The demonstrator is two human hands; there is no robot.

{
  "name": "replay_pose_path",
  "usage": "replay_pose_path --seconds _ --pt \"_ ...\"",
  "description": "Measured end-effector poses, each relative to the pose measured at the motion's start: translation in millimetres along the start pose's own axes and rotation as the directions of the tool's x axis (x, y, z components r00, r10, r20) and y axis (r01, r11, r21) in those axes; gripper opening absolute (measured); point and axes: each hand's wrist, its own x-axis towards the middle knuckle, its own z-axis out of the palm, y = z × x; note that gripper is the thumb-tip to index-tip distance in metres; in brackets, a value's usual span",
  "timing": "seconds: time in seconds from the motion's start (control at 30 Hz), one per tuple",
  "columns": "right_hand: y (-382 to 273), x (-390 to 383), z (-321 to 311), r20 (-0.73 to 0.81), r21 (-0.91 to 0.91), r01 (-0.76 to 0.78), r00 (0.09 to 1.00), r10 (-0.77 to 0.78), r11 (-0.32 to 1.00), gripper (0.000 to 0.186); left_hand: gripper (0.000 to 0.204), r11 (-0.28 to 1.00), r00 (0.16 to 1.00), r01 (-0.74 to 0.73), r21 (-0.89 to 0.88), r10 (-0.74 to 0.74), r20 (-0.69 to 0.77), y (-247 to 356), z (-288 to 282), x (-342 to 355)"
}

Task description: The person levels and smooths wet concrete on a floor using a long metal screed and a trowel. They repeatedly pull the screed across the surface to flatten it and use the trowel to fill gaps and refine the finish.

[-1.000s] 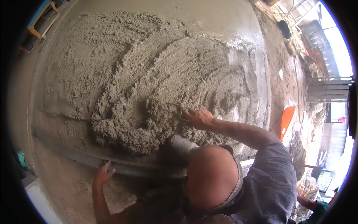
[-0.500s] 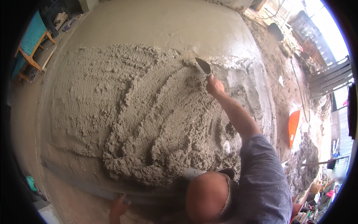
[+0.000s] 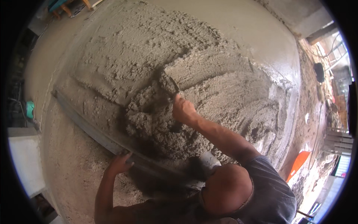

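Neither of my hands shows. Below me another person, seen from above with head and shoulders at the lower edge, leans over a slab of wet concrete. That person's right hand grips a small pointed trowel, its blade tilted nearly edge-on against the lumpy mix. Their left hand rests with fingers on a long grey straightedge lying along the near side of the concrete. Part of the straightedge is in shadow. Beside the head is a pale rounded object whose kind I cannot tell.
Smoothed concrete stretches along the far side. A teal chair with wooden legs stands at the far left. A white block and a green object are at the left edge. An orange object lies on muddy ground at right.
My view has turned and shifted. The other person's trowel has moved left and nearer over the concrete. Their left hand and forearm show more fully now, at the straightedge.
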Motion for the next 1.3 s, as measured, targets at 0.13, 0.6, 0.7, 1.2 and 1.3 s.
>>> replay_pose_path --seconds 0.13,0.6,0.7,1.2,1.3 --pt "-53.5 12.6 -15.1 0.374 0.106 0.209 0.897 -0.234 0.972 0.057 0.070 0.998 0.999 0.035 0.042 -0.036 0.013 6.7 1.9 -3.4" --pt "343.9 116.8 -126.4 -0.412 0.178 -0.627 0.653 0.636 0.759 0.028 0.078 0.979 0.997 -0.072 0.189 0.076 -0.015 -22.0 28.7 18.1" --pt "319.1 144.5 -126.2 -0.293 0.118 -0.610 0.732 0.615 0.783 0.028 0.074 0.986 0.999 -0.037 0.160 0.040 -0.017 -18.3 31.5 17.1" --pt "-78.7 55.2 -40.0 0.393 -0.005 0.513 0.791 -0.470 0.859 0.043 0.071 0.997 0.996 -0.071 0.004 0.072 -0.047 -6.2 10.3 -0.5" --pt "49.9 138.0 -36.7 -0.079 -0.205 0.041 0.995 -0.058 0.978 0.023 0.071 0.994 0.995 -0.071 0.078 0.077 -0.067 -11.9 19.8 3.3"
